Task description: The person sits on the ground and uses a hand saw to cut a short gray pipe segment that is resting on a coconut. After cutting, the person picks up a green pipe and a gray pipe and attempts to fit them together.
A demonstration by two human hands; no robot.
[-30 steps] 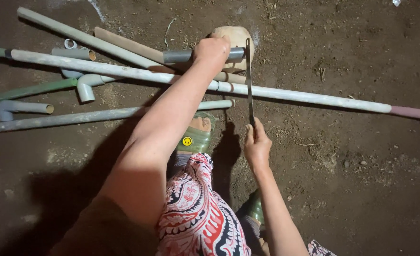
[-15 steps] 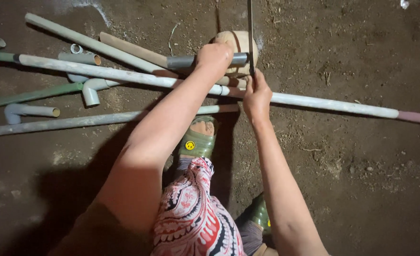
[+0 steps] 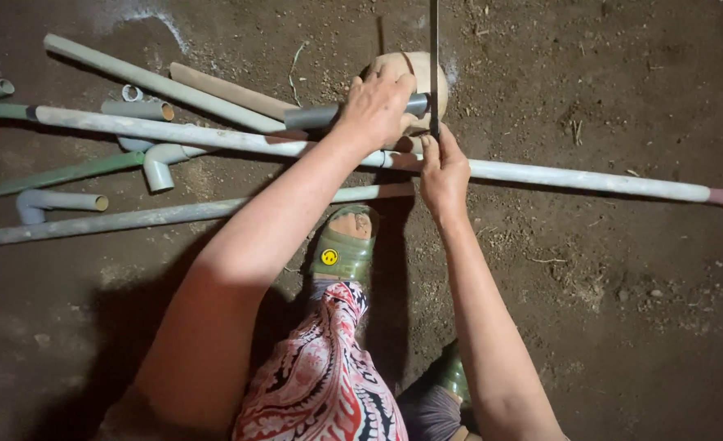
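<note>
left hand (image 3: 375, 106) clamps grey pipe (image 3: 320, 116) on stone (image 3: 414, 69) | right hand (image 3: 443, 167) grips saw blade (image 3: 433, 57) across pipe | advice: steady pipe, stroke blade straight, fingers clear

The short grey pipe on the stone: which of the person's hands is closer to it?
Left. The left hand lies right on the short grey pipe, pressing it onto the stone. The right hand sits just below, holding a thin saw blade.
</note>
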